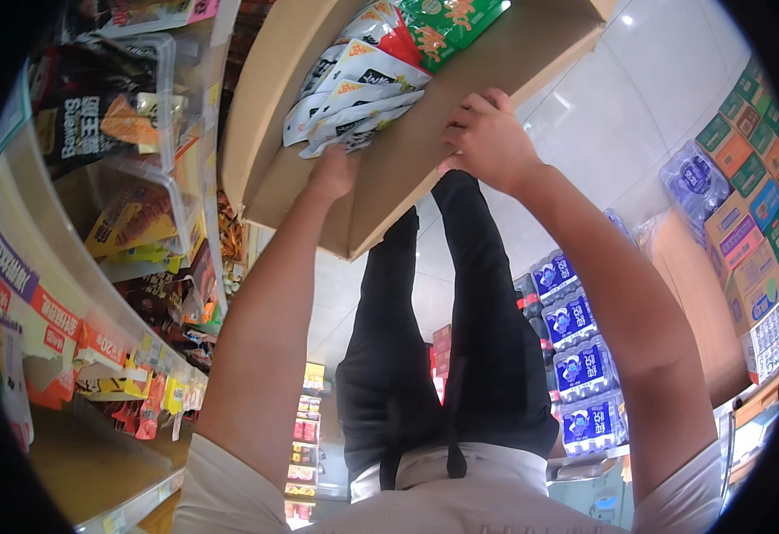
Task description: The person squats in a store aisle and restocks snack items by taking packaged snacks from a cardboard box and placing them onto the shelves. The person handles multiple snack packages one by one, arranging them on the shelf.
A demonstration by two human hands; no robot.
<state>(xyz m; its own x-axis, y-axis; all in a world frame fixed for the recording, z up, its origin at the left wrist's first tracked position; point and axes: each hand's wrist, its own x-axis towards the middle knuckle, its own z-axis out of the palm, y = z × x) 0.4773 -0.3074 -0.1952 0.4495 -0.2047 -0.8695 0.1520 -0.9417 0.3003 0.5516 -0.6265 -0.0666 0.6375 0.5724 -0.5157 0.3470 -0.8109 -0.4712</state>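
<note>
An open cardboard box [389, 193] is tilted in front of me at the top of the view. White snack packets [363, 110] fan out inside it, overlapping one another, and green packets [453, 30] lie at its far end. My left hand [335, 172] reaches into the box and pinches the lower end of the nearest white packet; its fingertips are partly hidden. Over the box's right wall is my right hand [489, 137], its fingers loosely curled and its thumb close to the rim. Nothing shows between them.
Shelves [156, 327] with hanging snack bags and clear plastic bins [152, 193] run along the left. Shrink-wrapped bottle packs [580, 374] and stacked cartons [740, 233] stand on the right. Below the box are my legs [396, 347] and the tiled floor [620, 100].
</note>
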